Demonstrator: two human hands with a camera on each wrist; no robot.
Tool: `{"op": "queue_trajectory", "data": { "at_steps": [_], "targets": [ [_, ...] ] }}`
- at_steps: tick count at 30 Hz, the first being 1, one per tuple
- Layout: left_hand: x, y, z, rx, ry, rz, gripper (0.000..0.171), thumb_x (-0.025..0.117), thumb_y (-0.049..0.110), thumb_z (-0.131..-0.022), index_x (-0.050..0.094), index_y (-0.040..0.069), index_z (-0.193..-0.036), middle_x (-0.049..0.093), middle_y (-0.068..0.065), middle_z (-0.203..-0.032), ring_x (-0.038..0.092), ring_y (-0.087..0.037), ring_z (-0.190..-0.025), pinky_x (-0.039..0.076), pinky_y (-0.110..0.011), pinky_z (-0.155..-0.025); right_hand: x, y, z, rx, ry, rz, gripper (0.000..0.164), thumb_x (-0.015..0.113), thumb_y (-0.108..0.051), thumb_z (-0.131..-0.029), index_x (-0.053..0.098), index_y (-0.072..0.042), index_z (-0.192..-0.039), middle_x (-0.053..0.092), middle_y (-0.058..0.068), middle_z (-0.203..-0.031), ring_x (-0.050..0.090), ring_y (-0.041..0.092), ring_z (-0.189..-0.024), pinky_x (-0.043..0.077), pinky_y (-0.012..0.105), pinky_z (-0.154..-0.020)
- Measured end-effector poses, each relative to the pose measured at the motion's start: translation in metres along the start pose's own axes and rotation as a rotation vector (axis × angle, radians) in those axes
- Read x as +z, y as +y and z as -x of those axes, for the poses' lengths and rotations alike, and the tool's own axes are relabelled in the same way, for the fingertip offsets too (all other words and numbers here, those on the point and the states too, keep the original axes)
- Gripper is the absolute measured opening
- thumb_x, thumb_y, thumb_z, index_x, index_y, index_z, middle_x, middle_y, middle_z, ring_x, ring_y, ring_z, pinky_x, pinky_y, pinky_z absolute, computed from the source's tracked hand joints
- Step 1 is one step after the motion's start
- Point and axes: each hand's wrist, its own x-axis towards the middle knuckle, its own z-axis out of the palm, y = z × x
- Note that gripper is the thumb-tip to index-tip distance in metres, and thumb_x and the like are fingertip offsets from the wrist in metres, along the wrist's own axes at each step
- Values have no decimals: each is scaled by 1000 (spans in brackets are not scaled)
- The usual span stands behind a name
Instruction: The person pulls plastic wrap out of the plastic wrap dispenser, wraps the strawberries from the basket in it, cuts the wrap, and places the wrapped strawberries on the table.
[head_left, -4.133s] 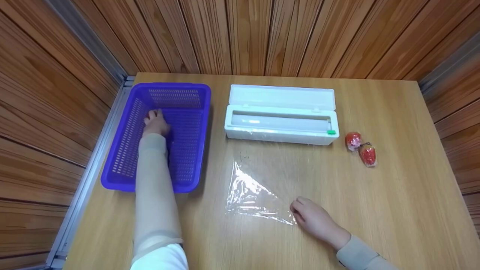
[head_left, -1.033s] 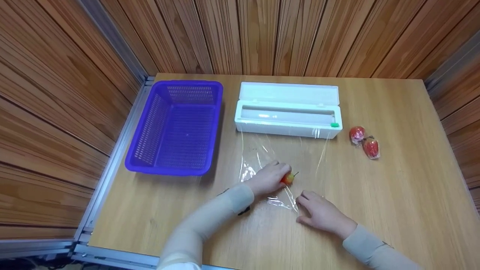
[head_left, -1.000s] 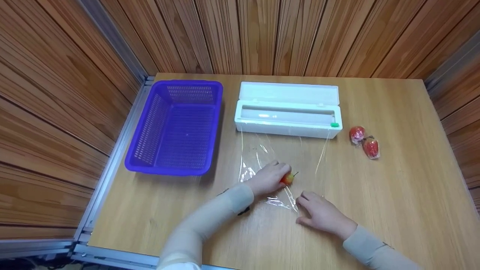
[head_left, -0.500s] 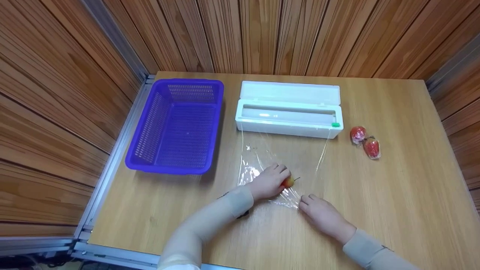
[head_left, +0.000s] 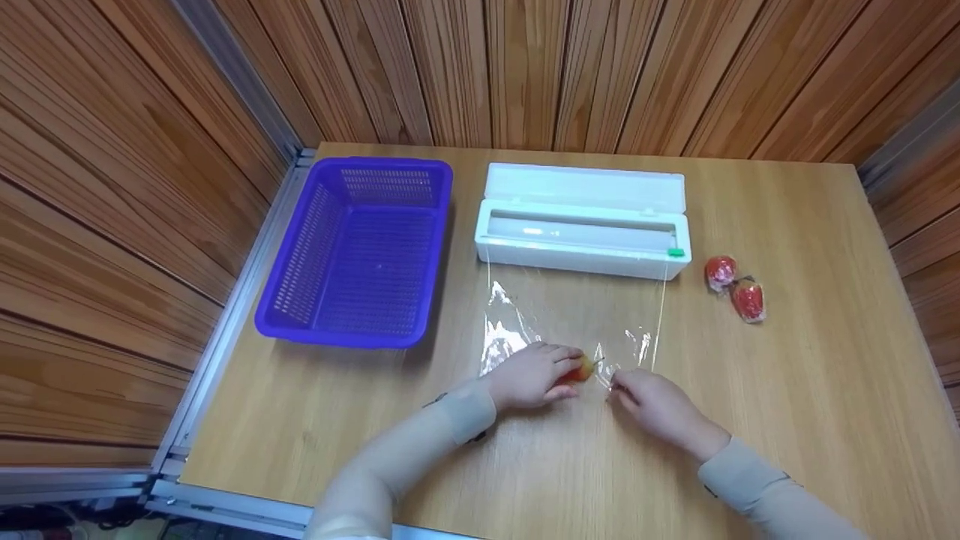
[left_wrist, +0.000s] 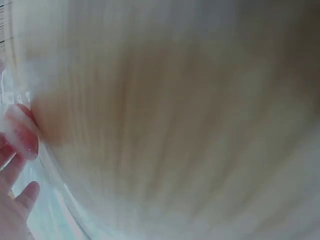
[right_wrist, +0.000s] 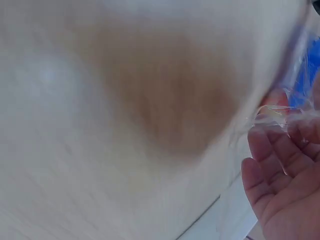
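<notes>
My left hand (head_left: 529, 377) lies over a small red-and-yellow fruit (head_left: 583, 369) with a thin stem, on clear plastic wrap (head_left: 504, 341). In the left wrist view its fingers bend around the red fruit (left_wrist: 21, 131), and the thumb stands apart. My right hand (head_left: 660, 405) pinches the near edge of the wrap just right of the fruit. The right wrist view shows gathered film (right_wrist: 272, 119) at its fingertips. The wrap runs back to a white dispenser box (head_left: 581, 259), whose lid stands up; a roll is inside. Part of the fruit is hidden under the left hand.
A purple plastic basket (head_left: 431, 300) stands at the left of the wooden table. Two film-wrapped red fruits, a rounder one (head_left: 721, 271) and a longer one (head_left: 748, 300), lie right of the dispenser. A green slider (head_left: 676, 253) sits on the dispenser's right end.
The left hand came from the basket with the fruit to the wrap. Lately its thumb spread away from the fruit. The right hand took the film edge and shifted slightly up and right, flattening the film.
</notes>
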Motion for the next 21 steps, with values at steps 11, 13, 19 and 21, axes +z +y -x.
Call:
{"op": "queue_trajectory", "data": {
  "at_steps": [11,13,19,21],
  "targets": [
    [7,-1,-8,3,97,-13,28,42,36,-91,55,25,-113,52,8,-124,48,-6,-115,37,-28,-98,-31,19,-38,217,-178,-269,12,48,-20,-89,56,-12,-94,57,3,-78,51,14,-65,43,26,-55],
    [8,-2,-12,-5,139,-3,25,41,34,-92,58,23,-107,56,9,-117,51,-6,-110,39,-25,-95,-32,24,-45,224,-192,-315,12,49,-18,-89,57,-9,-92,59,5,-78,53,16,-66,43,27,-56],
    [7,-4,-20,-58,160,71,18,42,22,-91,57,22,-102,61,11,-98,57,-5,-93,43,-22,-86,-29,39,-59,259,-232,-451,10,55,-13,-84,58,-4,-88,61,10,-76,55,16,-62,47,30,-57],
    [6,-4,-23,-80,153,138,13,44,18,-89,54,22,-97,58,12,-87,55,-6,-83,44,-21,-79,-27,43,-60,277,-247,-468,9,56,-12,-83,57,-4,-87,60,11,-75,55,16,-59,48,30,-55]
  ]
}}
